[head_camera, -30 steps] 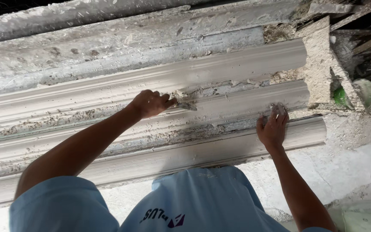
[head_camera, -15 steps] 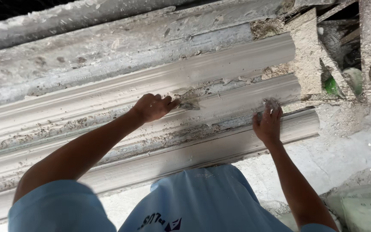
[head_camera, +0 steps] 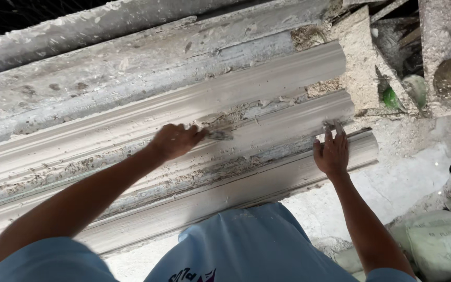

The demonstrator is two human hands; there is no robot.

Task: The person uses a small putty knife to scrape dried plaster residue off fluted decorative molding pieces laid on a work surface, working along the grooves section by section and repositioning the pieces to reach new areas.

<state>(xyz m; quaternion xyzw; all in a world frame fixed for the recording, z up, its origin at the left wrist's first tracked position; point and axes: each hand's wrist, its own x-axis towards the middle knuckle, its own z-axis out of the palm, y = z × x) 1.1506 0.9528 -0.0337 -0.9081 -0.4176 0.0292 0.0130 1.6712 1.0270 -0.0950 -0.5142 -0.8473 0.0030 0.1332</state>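
A long white plaster moulding (head_camera: 267, 78) with several ridges and grooves lies across the view on a crusted work bench. My left hand (head_camera: 176, 141) grips a small metal scraper (head_camera: 219, 135), its blade lying in a rough groove of the moulding. My right hand (head_camera: 331, 152) rests flat on the moulding near its right end, fingers spread and holding nothing. Crumbs of dried plaster lie along the grooves.
A grey plaster-caked beam (head_camera: 105, 26) runs behind the moulding. At the right stand rough plaster blocks (head_camera: 358, 68), a green object (head_camera: 390, 98) and a crusted post (head_camera: 444, 52). Pale sacks (head_camera: 439, 245) lie on the floor at lower right.
My left hand has slid along the groove with the scraper, which blurs with motion. The right hand stays pressed on the moulding's right end. The view has shifted slightly.
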